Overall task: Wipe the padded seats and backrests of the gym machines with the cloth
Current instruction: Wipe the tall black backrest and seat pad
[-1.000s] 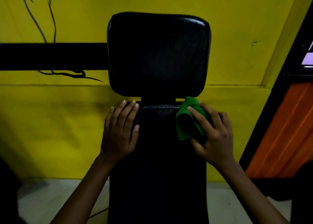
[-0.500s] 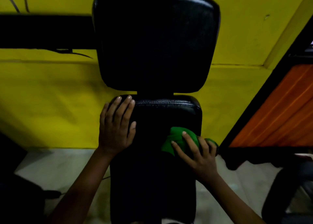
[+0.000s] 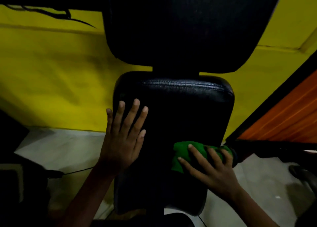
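Green cloth (image 3: 184, 155) on right side of black padded backrest (image 3: 173, 117), pressed under right hand (image 3: 211, 168), fingers spread. Left hand (image 3: 122, 137) flat on pad's left edge, fingers straight. No writing legible.

Your left hand (image 3: 122, 137) lies flat on the backrest pad (image 3: 173, 132) at its 9 o'clock edge. Your right hand (image 3: 211, 166) lies on the cloth (image 3: 181, 155) at the pad's 4 o'clock. The headrest pad (image 3: 185, 29) sits above at 12 o'clock, with the wall (image 3: 56, 75) behind and the floor (image 3: 68, 146) below.
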`<state>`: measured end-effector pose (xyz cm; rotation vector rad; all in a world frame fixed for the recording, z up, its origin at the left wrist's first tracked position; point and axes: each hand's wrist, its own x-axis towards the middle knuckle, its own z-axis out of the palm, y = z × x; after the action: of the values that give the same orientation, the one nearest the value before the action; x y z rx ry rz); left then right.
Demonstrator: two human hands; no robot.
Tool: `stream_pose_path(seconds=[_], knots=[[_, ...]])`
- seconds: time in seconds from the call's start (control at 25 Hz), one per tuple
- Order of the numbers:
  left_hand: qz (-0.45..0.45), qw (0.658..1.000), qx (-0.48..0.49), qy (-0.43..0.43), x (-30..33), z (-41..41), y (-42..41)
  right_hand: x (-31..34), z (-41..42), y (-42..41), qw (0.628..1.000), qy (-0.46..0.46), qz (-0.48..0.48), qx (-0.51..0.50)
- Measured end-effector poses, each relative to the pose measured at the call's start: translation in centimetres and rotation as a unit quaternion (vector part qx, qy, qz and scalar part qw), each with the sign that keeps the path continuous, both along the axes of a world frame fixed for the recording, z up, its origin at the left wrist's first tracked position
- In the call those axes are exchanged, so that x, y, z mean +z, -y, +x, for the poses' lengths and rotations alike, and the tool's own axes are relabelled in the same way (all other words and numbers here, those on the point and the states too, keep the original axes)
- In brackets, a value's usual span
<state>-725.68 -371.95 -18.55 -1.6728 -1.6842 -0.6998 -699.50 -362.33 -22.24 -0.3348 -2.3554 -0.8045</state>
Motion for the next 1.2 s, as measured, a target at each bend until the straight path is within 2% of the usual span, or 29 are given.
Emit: stream_pose_path(seconds=[0.04,0.16,0.2,0.32,0.36,0.52,0.56,0.72,0.8,0.92,0.96,1.08,1.12,1.2], knots=[[-0.004,1.000,-0.003,-0.005,-0.7,0.0,0.4,0.7,0.2,-0.3,1.000,-0.008,0.001,0.004],[-0.017,1.000,-0.010,-0.012,-1.7,-0.5,1.0,1.7,-0.9,-0.6,0.992,-0.118,-0.028,-0.046],[-0.021,1.000,-0.015,-0.010,-1.8,-0.8,1.0,0.6,-1.3,-0.2,0.992,-0.114,-0.025,-0.044],[-0.034,0.999,-0.034,-0.005,-1.5,-1.4,1.1,-2.5,-0.8,1.4,0.999,0.031,0.019,0.039],[-0.041,0.998,-0.044,-0.006,-1.6,-1.7,1.3,-2.3,-0.7,1.5,0.997,0.049,0.021,0.055],[-0.082,0.994,-0.067,-0.007,-2.3,-2.9,2.7,-0.8,-3.2,1.2,0.993,-0.109,0.002,-0.040],[-0.090,0.994,-0.066,-0.009,-2.3,-3.1,3.1,-1.6,-3.6,1.5,0.994,-0.101,0.015,-0.043],[-0.107,0.992,-0.044,-0.046,-2.0,-3.8,4.1,-4.1,-3.2,2.3,0.994,0.078,0.042,0.070],[-0.119,0.990,-0.040,-0.057,-1.6,-3.9,4.4,-2.4,-3.6,2.1,0.994,0.061,0.028,0.087],[-0.130,0.990,-0.037,-0.044,-1.4,-3.9,4.7,-1.1,-5.2,2.2,0.998,-0.057,-0.016,0.028],[-0.129,0.990,-0.037,-0.041,-1.5,-3.9,4.7,-1.8,-5.5,2.7,0.998,-0.055,-0.022,0.026],[-0.132,0.988,-0.039,-0.063,-1.5,-4.2,4.7,-4.7,-5.6,4.3,0.992,0.085,0.006,0.097],[-0.131,0.987,-0.043,-0.077,-1.5,-4.6,4.7,-4.9,-5.7,4.5,0.989,0.104,0.005,0.103],[-0.119,0.987,-0.059,-0.087,-1.5,-5.2,4.5,-4.4,-6.8,5.1,0.996,0.055,-0.024,0.060]])
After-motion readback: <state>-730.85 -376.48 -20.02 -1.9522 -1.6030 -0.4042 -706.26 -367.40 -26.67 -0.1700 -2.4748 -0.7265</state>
